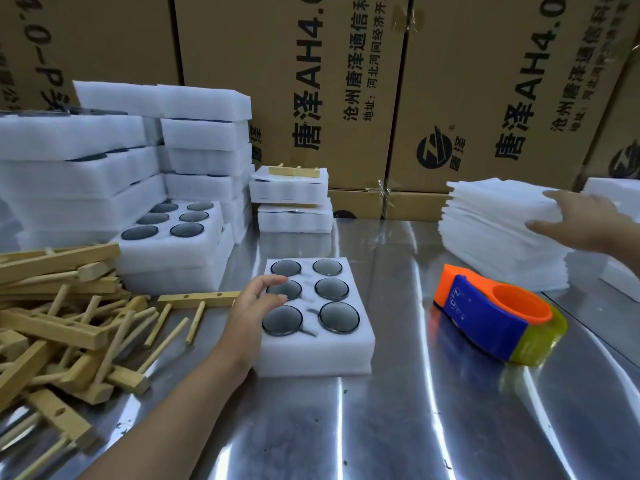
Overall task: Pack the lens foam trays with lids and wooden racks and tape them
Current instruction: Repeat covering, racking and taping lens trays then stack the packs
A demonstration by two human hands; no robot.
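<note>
Peeling just one sheet off the lid stack looks key: right hand spread there, gripping nothing; left hand relaxed at foam tray.

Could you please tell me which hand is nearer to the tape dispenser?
Right. The right hand touches the lid stack just behind the tape dispenser; the left hand rests on the lens tray, farther to its left.

This looks like the packing room of a small factory or warehouse: printed cardboard cartons walled up behind a shiny steel bench, foam trays stacked high, a heap of wooden racks, a pile of foam sheets and a tape dispenser lying on it
</note>
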